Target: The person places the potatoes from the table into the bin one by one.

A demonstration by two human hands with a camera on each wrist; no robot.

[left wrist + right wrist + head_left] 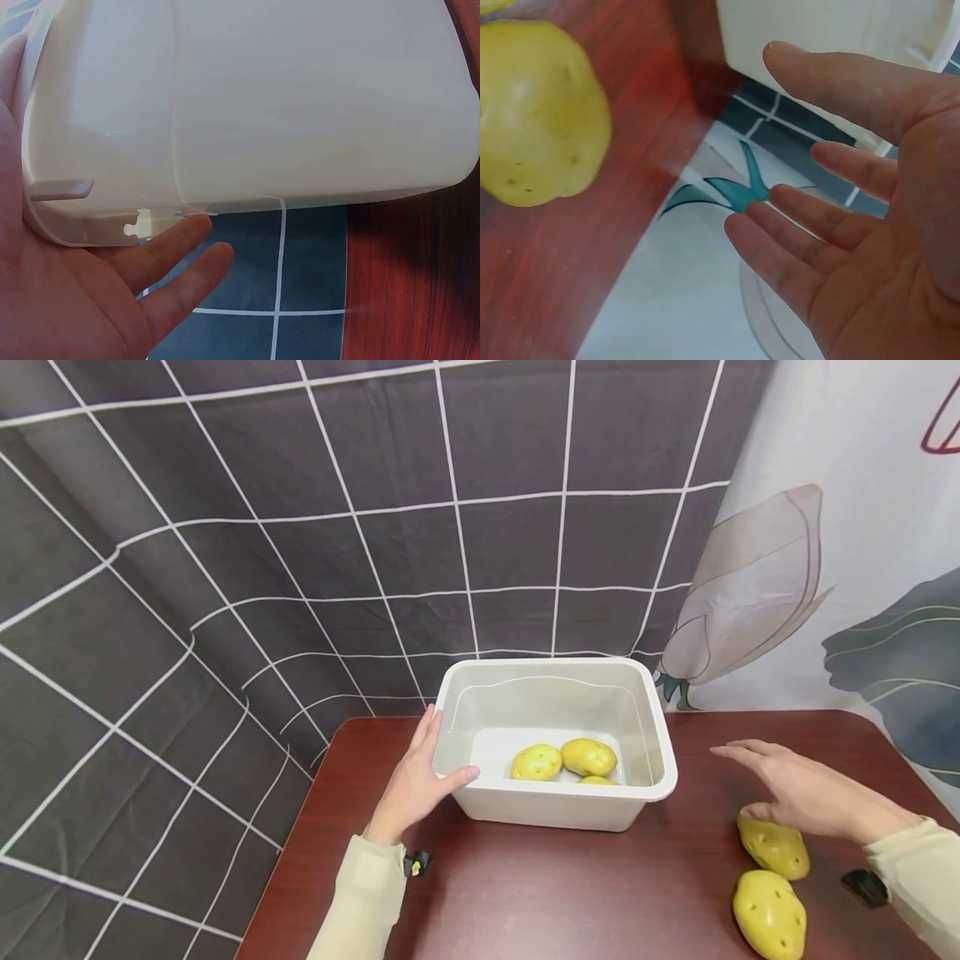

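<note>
A white plastic bin [551, 806] stands on the table with three yellow potatoes [588, 757] inside; the front wall partly hides one of them. My left hand [416, 781] rests at the bin's front left corner, thumb over the front rim and straight fingers along the left side. From the left wrist view, two straight fingers [187, 285] reach past the outer wall. My right hand [802, 789] hovers on the right, fingers extended and holding nothing. Partly beneath it in the head view lies a potato [776, 847], with another potato [770, 914] just in front.
The reddish-brown table [600, 893] ends against a dark curtain with a white grid [405, 552] at the back and left. A white curtain with printed flowers [757, 602] hangs behind the right side.
</note>
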